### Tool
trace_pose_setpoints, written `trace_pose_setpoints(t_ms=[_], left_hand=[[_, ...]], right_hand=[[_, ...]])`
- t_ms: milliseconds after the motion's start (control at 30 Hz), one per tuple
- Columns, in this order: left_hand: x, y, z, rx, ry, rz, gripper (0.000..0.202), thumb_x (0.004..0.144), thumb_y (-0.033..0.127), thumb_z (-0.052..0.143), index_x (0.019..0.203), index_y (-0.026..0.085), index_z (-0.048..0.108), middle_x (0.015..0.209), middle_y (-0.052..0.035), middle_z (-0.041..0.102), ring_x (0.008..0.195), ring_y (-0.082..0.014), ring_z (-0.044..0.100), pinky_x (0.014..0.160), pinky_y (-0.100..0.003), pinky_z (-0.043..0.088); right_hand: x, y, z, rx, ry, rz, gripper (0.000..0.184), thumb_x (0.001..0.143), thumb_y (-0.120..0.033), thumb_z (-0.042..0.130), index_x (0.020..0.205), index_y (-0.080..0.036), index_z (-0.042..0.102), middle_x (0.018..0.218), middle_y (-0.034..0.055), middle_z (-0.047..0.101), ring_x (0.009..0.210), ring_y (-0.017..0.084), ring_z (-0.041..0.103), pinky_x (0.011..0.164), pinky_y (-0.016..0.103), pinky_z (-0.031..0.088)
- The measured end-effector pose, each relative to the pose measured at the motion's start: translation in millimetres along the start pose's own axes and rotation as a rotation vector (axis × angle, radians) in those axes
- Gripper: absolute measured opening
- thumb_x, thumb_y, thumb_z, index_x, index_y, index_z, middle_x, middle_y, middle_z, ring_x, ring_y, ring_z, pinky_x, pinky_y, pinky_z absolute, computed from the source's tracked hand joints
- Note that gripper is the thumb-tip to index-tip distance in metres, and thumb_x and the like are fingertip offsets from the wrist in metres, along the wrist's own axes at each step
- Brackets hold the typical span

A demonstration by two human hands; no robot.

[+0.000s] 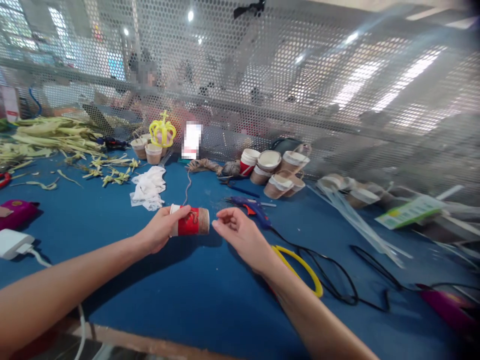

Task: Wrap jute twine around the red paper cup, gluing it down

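My left hand (162, 229) is wrapped round a red and white paper cup (186, 222), which lies on its side above the blue table. Brown twine is wound in a band round the end of the cup pointing right. From the cup a strand of twine (188, 186) runs back to a twine skein (204, 165). Just right of the cup, my right hand (240, 231) is apart from it, fingers loosely curled with a gap between thumb and forefinger; nothing shows in them. Behind it lies a blue glue gun (252, 209).
Twine-wrapped cups (278, 184) stand in a group at the back right, near clear glue sticks (360, 227). White crumpled tissue (149, 187) lies left. Dried husks (56, 135) cover the far left. A yellow ring (302, 267) and black cable (337, 267) lie right. Perforated mesh (225, 65) closes the back.
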State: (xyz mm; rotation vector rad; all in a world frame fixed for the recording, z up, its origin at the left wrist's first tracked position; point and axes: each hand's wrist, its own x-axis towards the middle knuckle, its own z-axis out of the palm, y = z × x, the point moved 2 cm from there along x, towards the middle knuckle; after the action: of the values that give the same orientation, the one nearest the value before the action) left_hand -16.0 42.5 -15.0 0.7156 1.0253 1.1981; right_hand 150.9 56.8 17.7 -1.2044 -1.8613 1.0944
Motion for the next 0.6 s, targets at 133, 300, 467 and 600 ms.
trace_pose_setpoints(t_ms=[133, 300, 467, 600], left_hand=[[1.3, -2.5, 1.1, -0.067, -0.106, -0.176, 0.023, 0.075, 0.029, 0.059, 0.077, 0.007, 0.066, 0.066, -0.0068, 0.068, 0.054, -0.0121, 0.059, 0.059, -0.023, 0.046], [-0.4, 0.9, -0.5, 0.032, -0.311, -0.171, 0.026, 0.073, 0.030, 0.061, 0.086, 0.009, 0.067, 0.081, -0.0087, 0.070, 0.069, -0.0154, 0.062, 0.071, -0.025, 0.046], [-3.6, 0.6, -2.2, 0.409, -0.395, 0.093, 0.027, 0.070, 0.028, 0.065, 0.092, 0.013, 0.066, 0.091, -0.0044, 0.070, 0.082, -0.0169, 0.061, 0.080, -0.025, 0.043], [-4.2, -3.8, -3.2, 0.512, -0.376, 0.134, 0.033, 0.072, 0.035, 0.060, 0.096, 0.013, 0.065, 0.094, -0.0058, 0.068, 0.085, -0.0197, 0.060, 0.080, -0.028, 0.044]], right_hand=[[-8.3, 14.7, 13.1, -0.017, -0.010, -0.007, 0.015, 0.073, -0.032, 0.052, 0.073, -0.018, 0.048, 0.068, -0.0004, 0.050, 0.061, 0.012, 0.045, 0.059, 0.027, 0.037], [-11.5, 18.3, 16.7, 0.047, -0.013, 0.029, 0.019, 0.074, -0.035, 0.050, 0.067, -0.020, 0.042, 0.058, -0.0041, 0.045, 0.054, 0.010, 0.043, 0.052, 0.024, 0.036], [-10.0, 22.6, 12.3, 0.097, -0.006, 0.085, 0.024, 0.079, -0.042, 0.042, 0.072, -0.019, 0.042, 0.056, -0.0038, 0.045, 0.051, 0.010, 0.045, 0.047, 0.023, 0.035], [-8.9, 26.5, 13.4, 0.068, 0.035, 0.051, 0.027, 0.070, -0.040, 0.057, 0.069, -0.020, 0.040, 0.058, -0.0054, 0.043, 0.053, 0.009, 0.040, 0.050, 0.023, 0.033]])
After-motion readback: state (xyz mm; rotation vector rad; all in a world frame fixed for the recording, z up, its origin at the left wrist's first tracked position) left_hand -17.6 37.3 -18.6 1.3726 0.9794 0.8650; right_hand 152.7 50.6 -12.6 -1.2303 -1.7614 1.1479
